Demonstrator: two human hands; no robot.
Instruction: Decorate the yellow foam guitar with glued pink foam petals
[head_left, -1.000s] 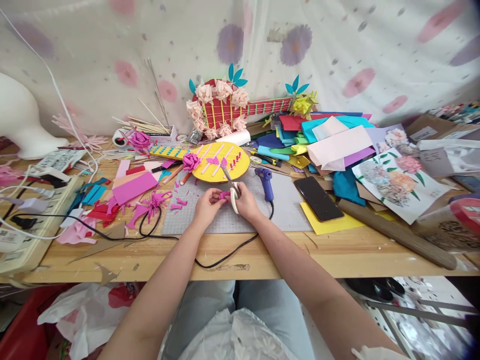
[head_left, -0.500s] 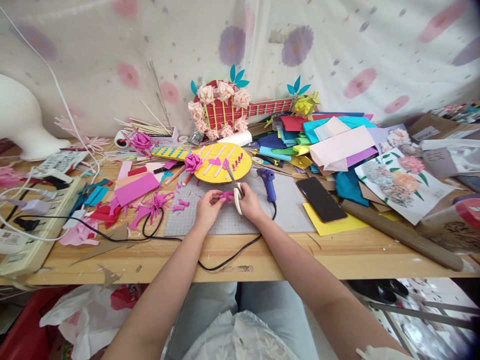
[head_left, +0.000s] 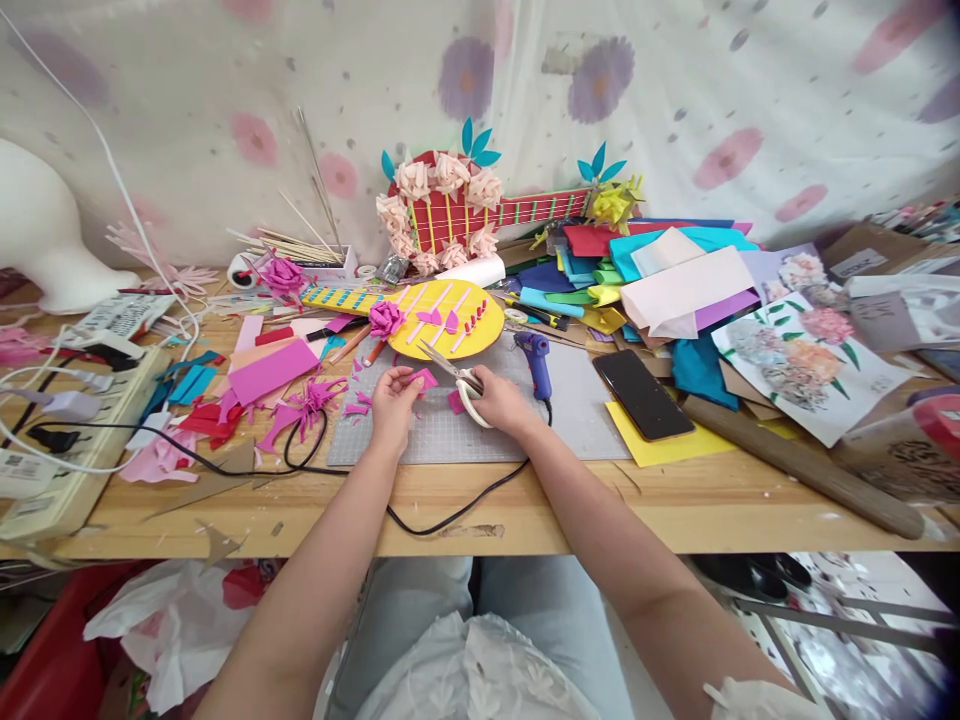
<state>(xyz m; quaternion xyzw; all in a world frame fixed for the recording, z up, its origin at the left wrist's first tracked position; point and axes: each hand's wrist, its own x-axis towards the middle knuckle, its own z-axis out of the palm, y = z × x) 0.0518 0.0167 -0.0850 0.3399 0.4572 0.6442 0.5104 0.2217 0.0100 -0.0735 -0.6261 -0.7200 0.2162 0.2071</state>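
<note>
My left hand (head_left: 395, 400) pinches a small magenta paper piece (head_left: 425, 379) above the grey cutting mat (head_left: 577, 430). In my right hand (head_left: 501, 400) is a pair of white-handled scissors (head_left: 470, 400), its blades pointing up and left with a gap between them. Another magenta piece (head_left: 456, 402) lies on the mat just left of the scissor handles. Small magenta scraps (head_left: 358, 404) lie left of my left hand. Beyond both hands rests a yellow paper guitar (head_left: 420, 340) with pink strips and a magenta paper rose (head_left: 386, 319).
A blue glue gun (head_left: 534, 362) lies right of my right hand, its black cord looping along the front edge. Farther right are a phone (head_left: 643, 395) and a wooden stick (head_left: 802, 468). A red paper guitar (head_left: 442, 228) leans at the back. A power strip (head_left: 90, 450) sits left.
My left hand has moved left with a magenta piece, away from the scissors. The scissors have turned leftward and their blades have parted. A magenta piece now lies on the mat.
</note>
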